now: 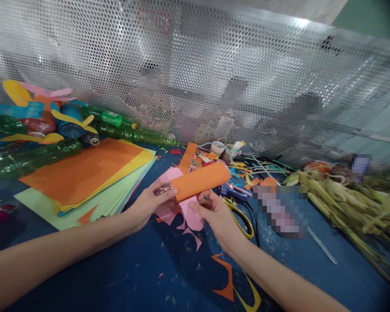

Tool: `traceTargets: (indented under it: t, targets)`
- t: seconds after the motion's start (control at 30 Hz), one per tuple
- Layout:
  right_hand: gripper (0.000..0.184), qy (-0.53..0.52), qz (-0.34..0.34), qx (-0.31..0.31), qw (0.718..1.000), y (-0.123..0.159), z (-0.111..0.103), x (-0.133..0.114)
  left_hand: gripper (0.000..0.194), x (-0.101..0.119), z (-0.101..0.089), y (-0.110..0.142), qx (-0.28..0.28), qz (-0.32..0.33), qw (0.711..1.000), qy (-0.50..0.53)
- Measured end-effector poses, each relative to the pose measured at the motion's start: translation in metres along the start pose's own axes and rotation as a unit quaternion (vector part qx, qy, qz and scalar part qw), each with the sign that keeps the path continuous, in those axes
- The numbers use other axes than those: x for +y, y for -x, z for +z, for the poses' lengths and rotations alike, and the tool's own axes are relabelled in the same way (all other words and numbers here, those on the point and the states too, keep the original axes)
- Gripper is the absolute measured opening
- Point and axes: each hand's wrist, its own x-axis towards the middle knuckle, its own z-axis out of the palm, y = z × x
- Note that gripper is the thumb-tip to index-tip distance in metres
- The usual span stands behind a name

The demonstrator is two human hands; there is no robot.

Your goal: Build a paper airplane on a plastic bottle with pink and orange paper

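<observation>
In front of me a small plastic bottle wrapped in orange paper [201,180] lies tilted in the air, its clear ends showing. My left hand [151,203] is closed around the bottle's left end. With thumb and fingers, my right hand [216,214] pinches a pink paper cutout [194,214] with a rounded end, held against the underside of the bottle. More pink paper [167,212] shows behind and below the bottle. Yellow-handled scissors [245,221] lie just right of my right hand, beside a dark blue tool [235,192], probably a glue gun.
A stack of coloured paper [94,173] lies at left, with green plastic bottles [35,156] and paper-decorated bottles behind it. Paper scraps [227,277] litter the blue table [123,268]. Dried husks [354,203] lie at right. A perforated metal panel [188,56] stands behind.
</observation>
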Motion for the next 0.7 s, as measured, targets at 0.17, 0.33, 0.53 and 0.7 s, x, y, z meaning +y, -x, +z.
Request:
traceTargets:
  t: [0.17,0.33,0.53,0.7]
  targets:
    - [0.037,0.000,-0.019,0.012,1.000,-0.0005,0.0003,0.0019,0.049,-0.0006,-0.0004,0.0009,-0.029,0.005,1.000,0.005]
    - [0.037,-0.005,-0.023,0.014,1.000,-0.0012,0.0001,0.0044,0.049,0.0001,0.0014,0.0020,-0.010,0.002,1.000,-0.020]
    - [0.038,0.001,-0.027,0.020,0.999,-0.0014,0.0006,0.0041,0.047,0.0007,0.0054,0.0044,-0.020,0.007,1.000,-0.008]
    - [0.038,0.002,-0.024,0.022,0.999,-0.0016,0.0006,0.0040,0.047,-0.0003,0.0061,0.0053,-0.015,0.012,1.000,-0.018]
